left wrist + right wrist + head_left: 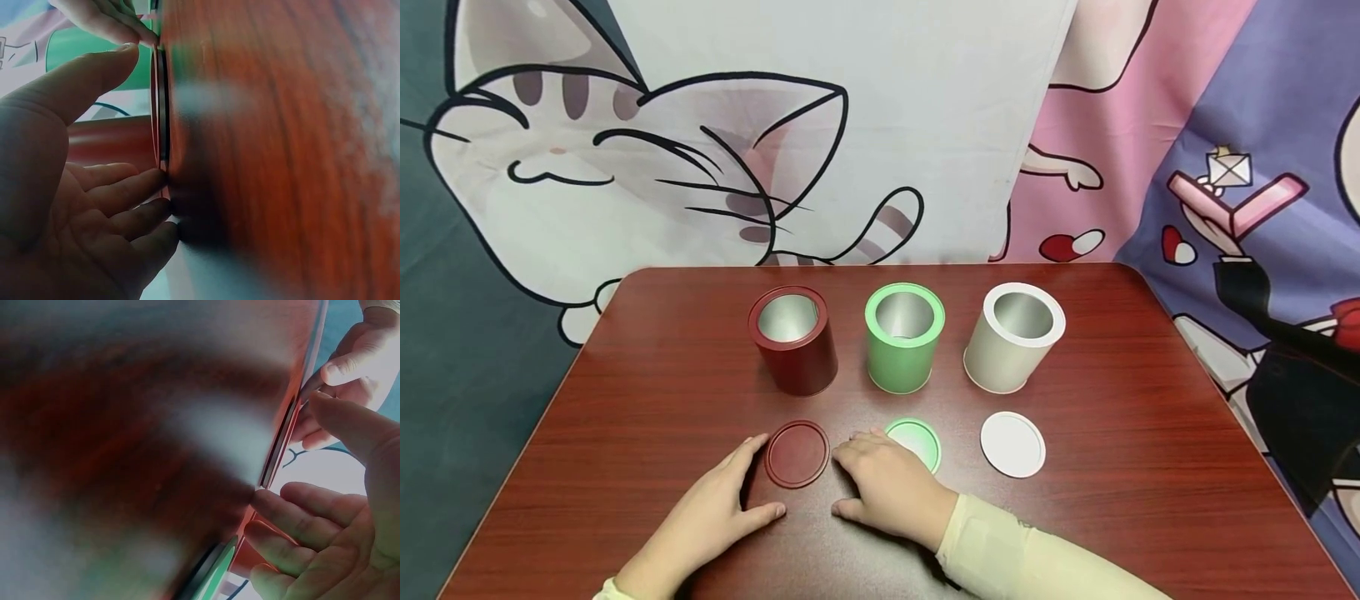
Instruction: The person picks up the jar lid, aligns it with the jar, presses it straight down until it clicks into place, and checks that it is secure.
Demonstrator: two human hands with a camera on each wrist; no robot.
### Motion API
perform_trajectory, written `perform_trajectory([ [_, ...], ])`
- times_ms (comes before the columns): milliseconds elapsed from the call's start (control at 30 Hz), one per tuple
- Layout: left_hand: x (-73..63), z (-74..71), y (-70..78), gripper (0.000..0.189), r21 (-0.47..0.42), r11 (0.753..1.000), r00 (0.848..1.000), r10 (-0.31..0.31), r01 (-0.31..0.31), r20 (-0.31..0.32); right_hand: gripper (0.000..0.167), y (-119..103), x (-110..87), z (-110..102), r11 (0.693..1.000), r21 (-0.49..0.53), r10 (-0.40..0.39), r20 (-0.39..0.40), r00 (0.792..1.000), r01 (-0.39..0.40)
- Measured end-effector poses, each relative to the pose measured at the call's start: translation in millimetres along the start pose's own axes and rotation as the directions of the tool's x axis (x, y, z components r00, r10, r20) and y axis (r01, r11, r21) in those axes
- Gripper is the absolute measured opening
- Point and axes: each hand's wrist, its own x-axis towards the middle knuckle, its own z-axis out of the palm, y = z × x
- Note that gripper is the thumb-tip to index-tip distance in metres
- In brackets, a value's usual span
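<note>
On the wood-grained table (1120, 433), the right hand (897, 486) and left hand (711, 510) have loosely extended fingers. At six o'clock from the red can (801, 367) lies the red lid (797, 454), hands at its four and eight, contact unclear.

No text, label, brand, number or sign can be read in any view.

Head view: above and behind the left hand (707, 510) and right hand (897, 483), facing forward and down, the farthest back, with table (625, 400) all around them.
Left wrist view: low, close to the left palm, looking past the fingers, turned sideways.
Right wrist view: likewise low, sideways, close beside the right palm.
Wrist views share: both hands, the red lid (797, 454) between.
</note>
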Motion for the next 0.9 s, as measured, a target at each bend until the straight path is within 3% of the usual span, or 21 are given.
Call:
perform_trajectory([
  [500,-0.5,-1.6,0.2,0.086,-0.016,1.0,1.0,-0.013,0.013,0.009,0.06,-6.1,3.6,0.6,1.0,0.005,0.009,0.022,1.0,-0.009],
  [900,-0.4,-0.4,-1.6,0.082,-0.005,1.0,1.0,0.013,-0.013,-0.016,0.058,-6.6,7.4,1.1,0.999,0.022,0.023,0.02,1.0,-0.024],
])
